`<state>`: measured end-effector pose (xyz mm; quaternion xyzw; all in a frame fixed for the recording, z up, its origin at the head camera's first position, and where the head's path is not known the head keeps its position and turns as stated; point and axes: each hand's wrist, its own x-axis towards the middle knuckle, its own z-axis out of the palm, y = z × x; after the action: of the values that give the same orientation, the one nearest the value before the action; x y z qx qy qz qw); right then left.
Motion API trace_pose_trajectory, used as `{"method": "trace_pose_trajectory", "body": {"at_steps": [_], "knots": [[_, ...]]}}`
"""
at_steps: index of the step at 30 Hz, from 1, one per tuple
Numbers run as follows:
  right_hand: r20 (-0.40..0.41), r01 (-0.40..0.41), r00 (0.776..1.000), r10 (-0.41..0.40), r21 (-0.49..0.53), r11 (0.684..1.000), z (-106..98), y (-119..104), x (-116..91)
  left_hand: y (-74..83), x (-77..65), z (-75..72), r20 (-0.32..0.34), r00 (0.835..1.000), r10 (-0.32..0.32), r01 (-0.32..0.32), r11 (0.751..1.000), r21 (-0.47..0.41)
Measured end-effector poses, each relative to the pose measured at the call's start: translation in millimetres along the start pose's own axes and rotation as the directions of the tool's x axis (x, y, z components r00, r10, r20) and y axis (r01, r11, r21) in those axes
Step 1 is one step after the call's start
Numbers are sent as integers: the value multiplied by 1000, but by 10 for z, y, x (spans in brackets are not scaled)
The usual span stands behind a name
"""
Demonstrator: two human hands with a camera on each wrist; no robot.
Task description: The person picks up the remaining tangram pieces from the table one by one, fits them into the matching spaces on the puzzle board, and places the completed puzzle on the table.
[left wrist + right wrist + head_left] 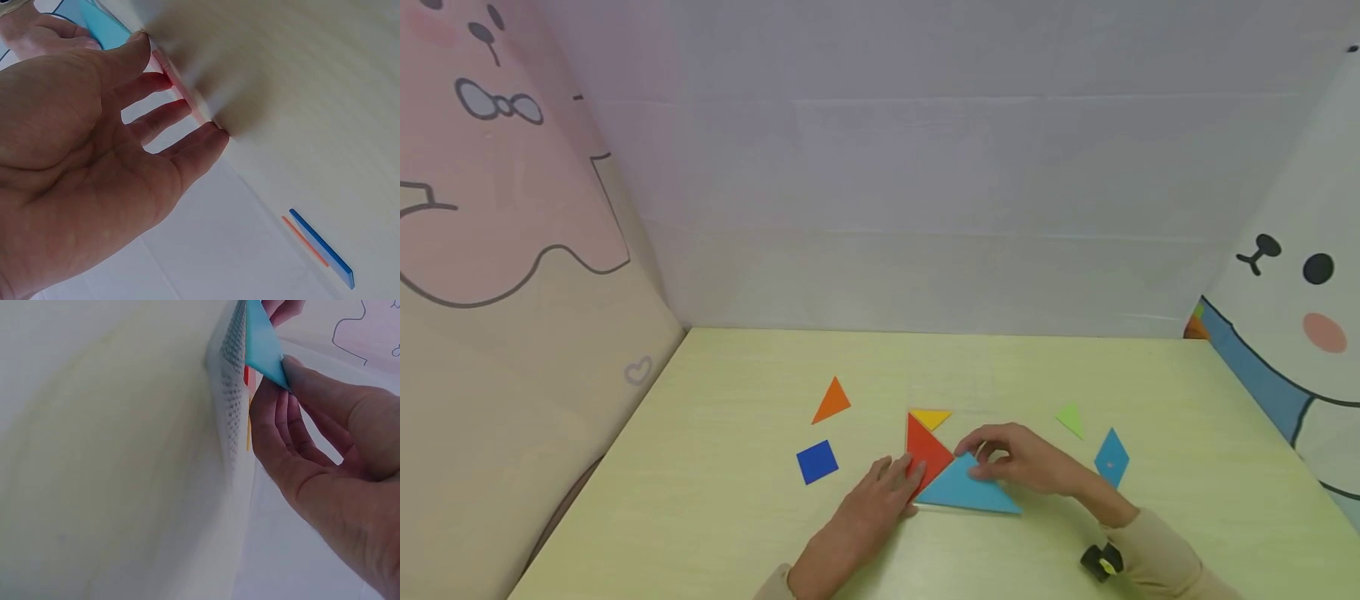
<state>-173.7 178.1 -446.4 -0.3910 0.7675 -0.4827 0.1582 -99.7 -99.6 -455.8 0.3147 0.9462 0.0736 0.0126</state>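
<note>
In the head view, a large red triangle (927, 450) lies on the table with a small yellow triangle (931, 418) against its upper right edge. The fingertips of my left hand (867, 510) rest on the red triangle, the thumb near its lower corner. A large light blue triangle (972, 490) lies to the right, its left edge along the red one. My right hand (1028, 460) pinches its top corner between thumb and fingers. The right wrist view shows the thumb on the light blue triangle (264, 347), which looks tilted off the table there.
To the left lie an orange triangle (832, 402) and a dark blue square (817, 462). A light green triangle (1072, 420) and a blue parallelogram (1112, 458) lie beyond the right hand. A pale wall (940, 283) rises behind the table (737, 367).
</note>
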Motion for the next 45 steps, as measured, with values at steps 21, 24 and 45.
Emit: {"method": "trace_pose_trajectory", "body": {"at_steps": [21, 24, 45], "knots": [[-49, -74, 996, 71, -69, 995, 125, 24, 51, 3, 2, 10, -22, 1000, 15, -14, 999, 41], [-55, -79, 996, 75, -79, 994, 139, 14, 58, 4, 7, 7, -17, 1000, 12, -11, 999, 40], [-88, -69, 995, 48, -248, 966, 206, -38, 67, 18, 11, -8, 19, 1000, -24, 24, 1000, 3]]}}
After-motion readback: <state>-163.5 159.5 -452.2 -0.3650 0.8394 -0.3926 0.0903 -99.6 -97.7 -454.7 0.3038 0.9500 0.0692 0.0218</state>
